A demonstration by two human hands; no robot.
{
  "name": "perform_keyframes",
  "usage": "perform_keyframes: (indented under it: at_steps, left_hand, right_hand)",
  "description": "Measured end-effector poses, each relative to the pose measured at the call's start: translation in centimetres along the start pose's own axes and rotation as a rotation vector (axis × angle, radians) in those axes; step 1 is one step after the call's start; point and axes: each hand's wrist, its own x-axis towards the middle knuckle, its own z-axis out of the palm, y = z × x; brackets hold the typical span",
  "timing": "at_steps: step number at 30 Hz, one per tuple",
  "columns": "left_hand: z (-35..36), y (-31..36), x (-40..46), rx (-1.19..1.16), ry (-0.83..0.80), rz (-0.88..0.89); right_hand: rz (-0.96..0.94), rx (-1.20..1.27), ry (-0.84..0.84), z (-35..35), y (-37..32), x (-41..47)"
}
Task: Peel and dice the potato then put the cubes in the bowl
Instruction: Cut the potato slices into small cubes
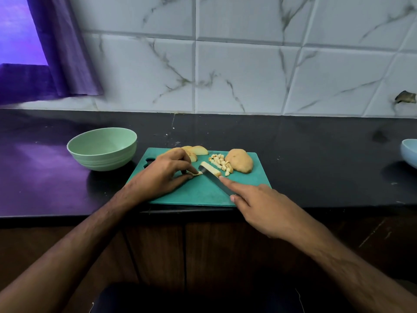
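— Hands? 
— Left hand (168, 171) pinches a potato strip (196, 174); right hand (259, 204) grips the knife (214, 179), forefinger along the blade.
— Step? 
— Dicing, I judge. Cubes (221, 164) remain on the board (203, 193); bowl (102, 149) apparently empty. Next: crosscuts.

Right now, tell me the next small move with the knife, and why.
Probably press the steel knife blade down through the pale potato strip: the blade lies across it, the left hand pinches a piece beside it, and the green bowl holds no cubes.
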Motion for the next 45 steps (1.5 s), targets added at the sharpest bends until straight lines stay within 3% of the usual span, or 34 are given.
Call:
perform_keyframes:
  at_steps: [11,18,27,34,45]
  left_hand:
    - [-0.1,-0.2,-0.2,-0.082,0.021,-0.046]
    - [-0.1,-0.3,-0.3,-0.100,0.037,-0.069]
    - [-0.2,-0.5,-0.2,-0.146,0.045,-0.044]
    - [-0.2,-0.4,-0.2,-0.122,0.047,-0.056]
    - [-0.1,-0.5,-0.2,-0.164,0.043,-0.088]
  right_hand:
    - [-0.025,-0.203,0.056,0.6,-1.0,-0.2]
    - [-0.004,0.241,-0.010,-0.7,-0.7,-0.1]
    - [-0.022,-0.128,0.055,0.7,-1.5,-0.2]
    - [-0.035,0.025,0.056,-0.5,-0.8,0.3]
    - [-0.031,-0.017,0.053,0.3,-1.0,0.3]
